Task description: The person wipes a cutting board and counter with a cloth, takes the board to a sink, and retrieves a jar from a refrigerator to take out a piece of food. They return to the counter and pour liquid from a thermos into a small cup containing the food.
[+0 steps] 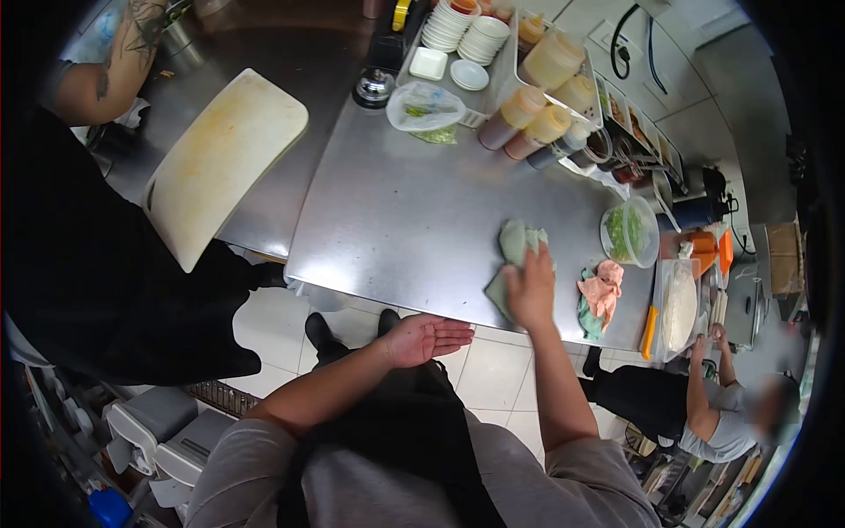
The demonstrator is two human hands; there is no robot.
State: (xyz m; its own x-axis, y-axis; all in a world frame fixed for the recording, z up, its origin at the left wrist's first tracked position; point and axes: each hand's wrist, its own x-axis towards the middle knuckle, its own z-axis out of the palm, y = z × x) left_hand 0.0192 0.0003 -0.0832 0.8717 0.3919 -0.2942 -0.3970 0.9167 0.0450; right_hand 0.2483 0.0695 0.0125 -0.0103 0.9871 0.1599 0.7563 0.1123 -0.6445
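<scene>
My right hand [532, 289] presses a green cloth [510, 242] against the steel table [396, 211], near its front edge; the fingers lie over the cloth. My left hand [429, 341] is palm up at the table's front edge, fingers stretched out, holding nothing. Right of my right hand lies a crumpled pink cloth [604, 289] with a green cloth [590, 319] partly under it. Farther right stands a round tub of chopped greens [628, 231].
Sauce bottles [524, 110], white dishes [469, 75] and a bag of greens [426, 107] stand at the back. A cutting board [229, 150] lies left, beside a co-worker [114, 246]. An orange-handled knife [650, 332] lies right, near another person [704, 396].
</scene>
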